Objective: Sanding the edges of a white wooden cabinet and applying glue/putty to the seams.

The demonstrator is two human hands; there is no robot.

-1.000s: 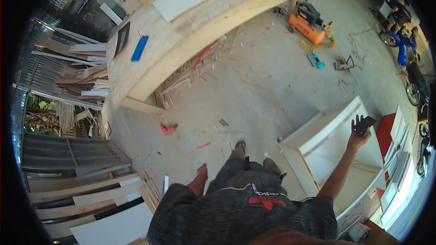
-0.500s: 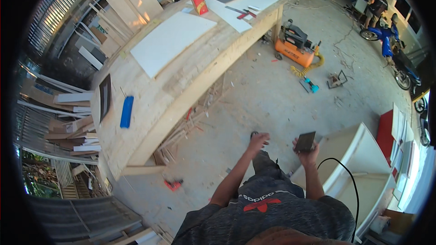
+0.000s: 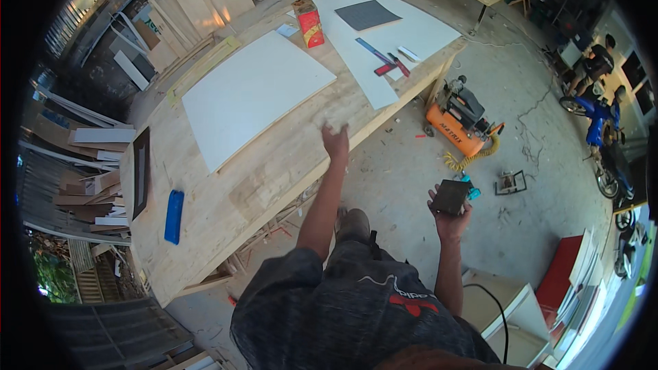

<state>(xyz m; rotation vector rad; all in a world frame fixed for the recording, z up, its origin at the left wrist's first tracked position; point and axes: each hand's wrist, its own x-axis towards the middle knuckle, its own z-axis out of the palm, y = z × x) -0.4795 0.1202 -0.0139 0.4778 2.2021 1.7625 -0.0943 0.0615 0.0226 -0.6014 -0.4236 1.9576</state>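
My right hand (image 3: 453,224) holds a dark, flat, roughly square block (image 3: 451,196) from beneath, out over the floor. What kind of block it is, I cannot make out. My left hand (image 3: 335,142) reaches to the near edge of the wooden workbench (image 3: 274,188), fingers apart with nothing in them; I cannot tell whether it touches the top. Beyond it lies a white panel (image 3: 260,99). A second white sheet (image 3: 428,27) carries a grey sheet (image 3: 368,15), a square ruler (image 3: 373,50) and a red-and-black tool (image 3: 399,64). Between the panels stands a red can (image 3: 311,26).
A blue object (image 3: 174,217) and a dark frame (image 3: 141,171) lie at the bench's left end. Right of the bench, an orange air compressor (image 3: 455,130) with a yellow hose stands on the floor. A white cabinet (image 3: 521,315) is at lower right. A person (image 3: 598,63) works near motorbikes.
I have come closer to the bench. My left hand has moved forward and left, from over the floor to the bench edge. The dark block stays in my right hand.
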